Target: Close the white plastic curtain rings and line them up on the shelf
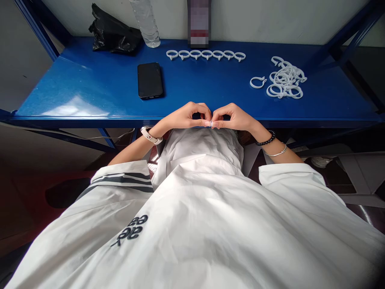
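At the table's front edge, my left hand [194,115] and my right hand [231,116] meet, thumbs and forefingers pinched together. Between the fingertips shows a bit of a white plastic curtain ring [211,124]; the fingers hide most of it. Beyond my hands, several white curtain rings [207,54] stand in a row, their small tabs towards me. To the right lies a tangled pile of open white curtain rings [287,76]. One open curtain ring [257,82] rests just left of that pile, apart from it.
On the blue metal table [99,80] a black phone [149,80] lies left of the row. A black plastic bag [112,34] and a clear bottle [147,24] are at the back left. A blurred upright box [199,24] stands behind the rings. Blue posts flank the table.
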`<state>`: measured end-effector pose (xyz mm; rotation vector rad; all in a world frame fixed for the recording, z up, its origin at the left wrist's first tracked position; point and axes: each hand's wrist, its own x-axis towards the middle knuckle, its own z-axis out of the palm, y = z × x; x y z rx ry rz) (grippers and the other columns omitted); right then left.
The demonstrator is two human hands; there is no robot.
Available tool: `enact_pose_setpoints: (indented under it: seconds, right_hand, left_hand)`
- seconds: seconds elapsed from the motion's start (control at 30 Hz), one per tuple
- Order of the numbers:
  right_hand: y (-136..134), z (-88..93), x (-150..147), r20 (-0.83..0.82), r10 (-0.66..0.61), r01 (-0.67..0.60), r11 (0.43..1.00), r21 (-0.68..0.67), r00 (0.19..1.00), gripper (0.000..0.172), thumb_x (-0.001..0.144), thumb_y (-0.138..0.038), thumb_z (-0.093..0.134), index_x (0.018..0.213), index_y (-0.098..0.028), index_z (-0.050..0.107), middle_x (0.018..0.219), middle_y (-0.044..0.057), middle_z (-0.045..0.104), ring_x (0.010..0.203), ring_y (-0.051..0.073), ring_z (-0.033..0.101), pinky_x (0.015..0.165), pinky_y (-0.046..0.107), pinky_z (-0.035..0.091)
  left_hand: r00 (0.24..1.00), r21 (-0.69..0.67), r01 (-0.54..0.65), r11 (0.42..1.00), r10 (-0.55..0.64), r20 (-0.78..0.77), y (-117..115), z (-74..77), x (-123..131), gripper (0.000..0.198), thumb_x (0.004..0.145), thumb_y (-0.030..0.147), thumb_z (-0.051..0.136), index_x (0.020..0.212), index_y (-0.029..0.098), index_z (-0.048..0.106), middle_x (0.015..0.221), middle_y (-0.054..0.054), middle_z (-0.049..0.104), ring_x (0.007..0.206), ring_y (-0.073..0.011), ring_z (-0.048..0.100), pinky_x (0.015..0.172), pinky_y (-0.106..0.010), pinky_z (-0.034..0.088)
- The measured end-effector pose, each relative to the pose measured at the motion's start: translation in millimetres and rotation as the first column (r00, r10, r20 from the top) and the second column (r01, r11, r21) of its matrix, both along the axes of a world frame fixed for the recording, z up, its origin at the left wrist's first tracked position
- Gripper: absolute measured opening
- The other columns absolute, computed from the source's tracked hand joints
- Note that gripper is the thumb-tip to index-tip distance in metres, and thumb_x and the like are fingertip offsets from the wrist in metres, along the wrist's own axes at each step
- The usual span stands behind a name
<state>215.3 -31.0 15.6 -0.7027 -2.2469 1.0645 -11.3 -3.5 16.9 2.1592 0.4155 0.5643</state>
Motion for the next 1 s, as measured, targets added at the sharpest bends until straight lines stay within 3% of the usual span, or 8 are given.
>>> enact_pose_setpoints:
  seconds: [0.6, 1.0]
  right_hand:
    - [-0.7, -1.4, -1.1, -0.014, -0.006, 0.007, 1.0, 0.026, 1.0, 0.054, 0.093, -0.065, 0.057, 0.076, -0.015, 0.071, 0.066, 0.002, 0.068, 0.06, 0.011, 0.058, 0.057, 0.023, 0.039]
    - [-0.6, -0.4, 0.0, 0.021, -0.007, 0.006, 0.998, 0.061, 1.0, 0.054, 0.092, -0.065, 0.057, 0.078, -0.015, 0.072, 0.066, 0.003, 0.069, 0.059, 0.011, 0.058, 0.056, 0.023, 0.038]
  left_hand:
    - [1.0, -0.01, -0.006, 1.0, 0.006, -0.022, -2.1, 3.0, 0.3, 0.058, 0.091, 0.07, 0.054, 0.088, 0.015, 0.073, 0.087, -0.01, 0.071, 0.086, -0.0184, 0.063, 0.078, -0.028, 0.05]
    - [1.0, -0.027, -0.018, 0.999, 0.018, -0.011, -0.6, 0.9, 0.2, 0.057, 0.086, 0.071, 0.06, 0.084, 0.016, 0.073, 0.088, -0.009, 0.071, 0.084, -0.018, 0.063, 0.078, -0.029, 0.05]
